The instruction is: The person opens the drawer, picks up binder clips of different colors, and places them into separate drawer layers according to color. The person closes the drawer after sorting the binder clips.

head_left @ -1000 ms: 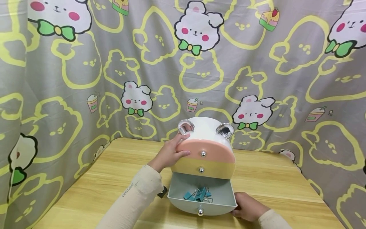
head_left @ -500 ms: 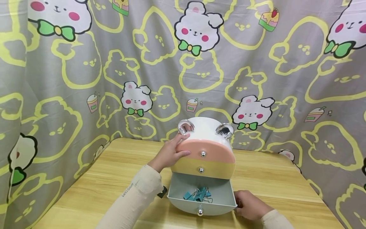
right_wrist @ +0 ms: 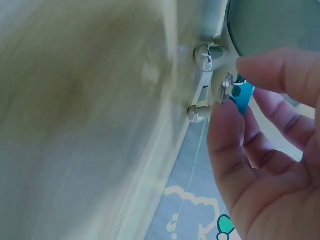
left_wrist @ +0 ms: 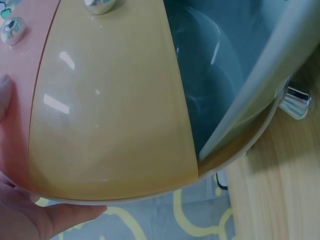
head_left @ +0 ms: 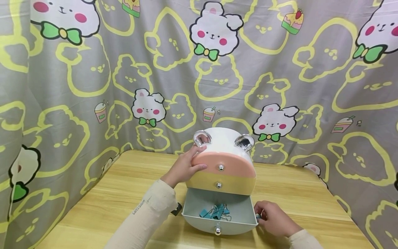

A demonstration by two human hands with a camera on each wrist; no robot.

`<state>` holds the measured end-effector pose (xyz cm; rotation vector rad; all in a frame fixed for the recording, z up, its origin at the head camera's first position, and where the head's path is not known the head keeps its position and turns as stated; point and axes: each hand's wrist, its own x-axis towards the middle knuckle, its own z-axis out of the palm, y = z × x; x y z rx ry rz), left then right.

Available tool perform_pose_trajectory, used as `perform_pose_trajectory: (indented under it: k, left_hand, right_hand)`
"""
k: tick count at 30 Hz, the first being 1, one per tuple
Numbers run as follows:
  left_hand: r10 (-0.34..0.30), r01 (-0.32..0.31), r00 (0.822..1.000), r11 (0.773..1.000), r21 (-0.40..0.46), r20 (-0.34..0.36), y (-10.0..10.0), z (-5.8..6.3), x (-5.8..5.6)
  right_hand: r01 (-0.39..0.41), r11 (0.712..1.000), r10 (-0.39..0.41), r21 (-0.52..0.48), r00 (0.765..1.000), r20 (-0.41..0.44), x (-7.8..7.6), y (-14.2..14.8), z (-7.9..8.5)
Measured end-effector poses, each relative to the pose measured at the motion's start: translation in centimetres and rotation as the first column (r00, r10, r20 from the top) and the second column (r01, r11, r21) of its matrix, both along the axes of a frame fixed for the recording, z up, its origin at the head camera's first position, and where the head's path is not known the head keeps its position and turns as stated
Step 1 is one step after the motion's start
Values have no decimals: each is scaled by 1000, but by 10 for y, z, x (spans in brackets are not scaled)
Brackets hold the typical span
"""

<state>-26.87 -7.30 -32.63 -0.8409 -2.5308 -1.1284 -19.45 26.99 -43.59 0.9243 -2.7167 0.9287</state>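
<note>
A small drawer cabinet (head_left: 224,140) with a white top and two silver ears stands on the table. My left hand (head_left: 185,164) grips its upper left side, the thumb (left_wrist: 4,97) on the pink drawer front (head_left: 205,159). Below the yellow drawer front (head_left: 202,181), the grey bottom drawer (head_left: 199,225) is pulled out, with several blue binder clips (head_left: 218,211) lying in it. Just right of that drawer, my right hand (head_left: 276,218) pinches a blue binder clip (right_wrist: 244,96) between thumb and fingers. In the head view, the fingers hide most of this clip.
The wooden table (head_left: 311,204) extends on both sides of the cabinet. A patterned grey curtain (head_left: 180,76) hangs behind it and along the sides. Beside the left sleeve is a small black object (head_left: 176,209). Chrome feet (right_wrist: 207,57) show under the cabinet.
My right hand has moved slightly up and to the right beside the drawer, and the blue binder clip now shows at its fingertips. The left hand and cabinet stay put.
</note>
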Motion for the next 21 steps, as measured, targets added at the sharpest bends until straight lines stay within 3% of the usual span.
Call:
perform_pose_trajectory:
  k: [7,21]
  left_hand:
    - [8,-8,1000,1000,-6,8,1,-1,-1]
    - [-2,2,1000,1000,0,2,1,0,0]
  right_hand:
    - [78,997,-78,-1,997,-27,2,0,5]
    - [101,995,-101,-13,990,-94,3,-1,10]
